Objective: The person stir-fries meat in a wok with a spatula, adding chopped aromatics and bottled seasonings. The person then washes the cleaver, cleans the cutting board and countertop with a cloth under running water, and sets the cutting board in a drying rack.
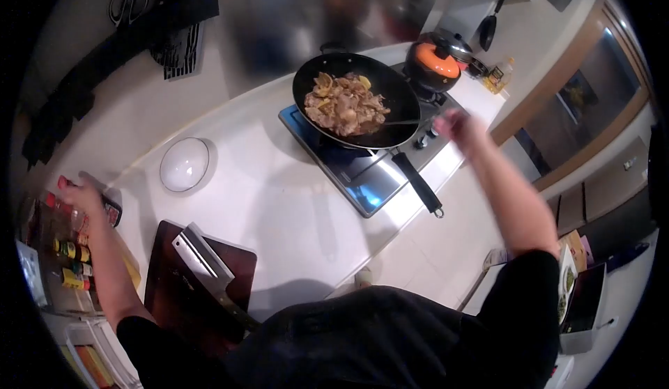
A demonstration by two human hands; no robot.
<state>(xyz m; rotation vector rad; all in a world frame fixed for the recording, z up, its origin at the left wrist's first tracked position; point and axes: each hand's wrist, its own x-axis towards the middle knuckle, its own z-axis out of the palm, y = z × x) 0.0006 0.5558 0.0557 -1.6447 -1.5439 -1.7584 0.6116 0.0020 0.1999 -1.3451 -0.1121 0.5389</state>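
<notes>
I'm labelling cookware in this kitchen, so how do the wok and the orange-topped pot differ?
The wok is uncovered, showing food inside; the orange-topped pot is covered, hiding its contents. The wok looks wider in this view, the pot narrower. The wok is black inside, whereas the pot has a bright orange top over a dark body. Both stand on the stove.

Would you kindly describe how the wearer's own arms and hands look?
The left hand and right hand appear ungloved. The left sleeve and right sleeve are plain black and short, leaving the forearms bare, with no watch visible. Motion blur hides finer details on the right hand.
</notes>
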